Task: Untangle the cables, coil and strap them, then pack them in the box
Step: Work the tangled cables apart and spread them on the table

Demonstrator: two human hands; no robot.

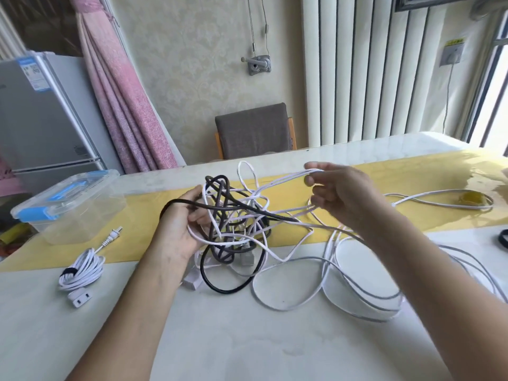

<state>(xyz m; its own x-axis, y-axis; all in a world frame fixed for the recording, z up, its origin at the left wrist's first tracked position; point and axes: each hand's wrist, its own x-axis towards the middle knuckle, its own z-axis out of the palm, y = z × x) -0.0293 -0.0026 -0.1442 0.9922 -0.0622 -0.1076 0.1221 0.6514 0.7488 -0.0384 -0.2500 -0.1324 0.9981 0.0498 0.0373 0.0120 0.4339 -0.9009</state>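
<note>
A tangle of white and black cables [236, 226] hangs over the table's middle, partly lifted. My left hand [184, 229] grips the tangle from its left side, with a black cable looped over the thumb. My right hand [341, 193] pinches a doubled white cable strand [277, 180] pulled up and to the right of the tangle. Loose white cable loops [330, 287] trail across the table under my right forearm. One white cable [81, 270], coiled and bound with a black strap, lies at the left. The clear plastic box [71, 204] with blue latches stands closed at the far left.
A yellow runner [412, 182] crosses the white table. More white cable [439, 199] runs to a roll of tape [472, 199] at the right. A dark object [504, 237] sits at the right edge. A chair [254, 130] stands behind the table.
</note>
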